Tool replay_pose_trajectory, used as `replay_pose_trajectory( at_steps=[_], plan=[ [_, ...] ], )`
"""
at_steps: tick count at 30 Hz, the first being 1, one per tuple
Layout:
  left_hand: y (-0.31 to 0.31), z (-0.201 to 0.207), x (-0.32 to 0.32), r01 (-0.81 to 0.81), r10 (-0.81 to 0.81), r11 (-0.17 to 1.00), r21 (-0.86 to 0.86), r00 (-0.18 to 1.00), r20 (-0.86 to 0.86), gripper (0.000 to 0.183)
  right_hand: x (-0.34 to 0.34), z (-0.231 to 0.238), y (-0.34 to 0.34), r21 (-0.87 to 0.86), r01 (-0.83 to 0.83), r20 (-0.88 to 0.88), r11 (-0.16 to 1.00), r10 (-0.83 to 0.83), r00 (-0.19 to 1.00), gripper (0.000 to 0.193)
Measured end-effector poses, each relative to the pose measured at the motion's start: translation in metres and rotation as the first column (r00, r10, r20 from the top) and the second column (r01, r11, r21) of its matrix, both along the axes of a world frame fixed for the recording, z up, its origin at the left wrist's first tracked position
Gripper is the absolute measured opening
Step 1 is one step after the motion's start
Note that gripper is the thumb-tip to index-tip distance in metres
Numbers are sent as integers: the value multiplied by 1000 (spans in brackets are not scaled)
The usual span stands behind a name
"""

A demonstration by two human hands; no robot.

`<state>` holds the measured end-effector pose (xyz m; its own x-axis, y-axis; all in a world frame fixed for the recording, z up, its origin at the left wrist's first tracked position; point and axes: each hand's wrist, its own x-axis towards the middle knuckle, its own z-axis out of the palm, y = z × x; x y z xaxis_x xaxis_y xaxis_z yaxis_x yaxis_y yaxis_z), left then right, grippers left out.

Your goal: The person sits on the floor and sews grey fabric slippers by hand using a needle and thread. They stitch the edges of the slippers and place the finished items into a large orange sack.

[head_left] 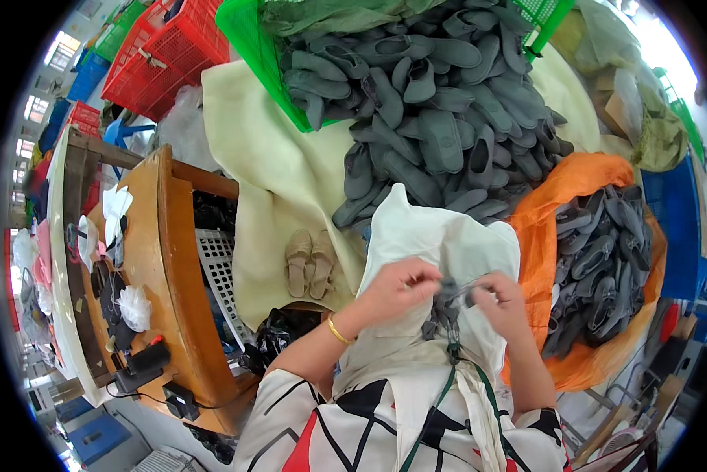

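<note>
Over a white cloth (424, 224) spread on my lap, my left hand (404, 287) and my right hand (499, 304) work close together with bent, closed fingers. Between them is a small dark grey piece (448, 293), blurred and partly hidden by the fingers; its kind cannot be told. A thin dark line seems to run from it to my right hand. Just below, more dark grey scraps (440, 321) lie against the cloth. A dark green cord (440, 397) hangs down my front. Beyond my lap rises a large heap of grey cloth shoes (440, 141).
An orange sack (538, 228) full of grey shoes stands at the right. A green crate (251, 55) holds more shoes at the back. Left are a wooden desk (145, 275) and beige slippers (298, 263) on cream sheeting (267, 189). A red crate (164, 59) sits far left.
</note>
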<state>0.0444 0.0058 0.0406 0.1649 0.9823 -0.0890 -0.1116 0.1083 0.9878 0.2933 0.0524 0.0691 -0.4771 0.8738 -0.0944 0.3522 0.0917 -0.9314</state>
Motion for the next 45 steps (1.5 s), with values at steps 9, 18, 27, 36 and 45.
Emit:
replay_pose_trajectory(
  at_steps=[9, 18, 27, 36, 45],
  plan=[
    [87, -185, -118, -418, 337, 906, -66, 807, -485, 20, 21, -49, 47, 51, 556, 53, 830, -558, 828, 7],
    [212, -322, -165, -117, -12, 992, -56, 348, -937, 36, -6, -80, 62, 335, 539, 85, 773, -594, 800, 7],
    [203, -361, -162, -107, -284, 949, -298, 125, -951, 45, -10, -70, 68, 369, 486, 207, 792, -580, 787, 6],
    [203, -367, -174, -165, -247, 948, -273, 164, -955, 60, -8, -75, 57, 435, 470, 174, 768, -584, 793, 11],
    [254, -336, -168, 34, -431, 897, -440, -150, -890, 42, -11, -70, 72, 452, 399, 237, 798, -538, 809, 11]
  ],
)
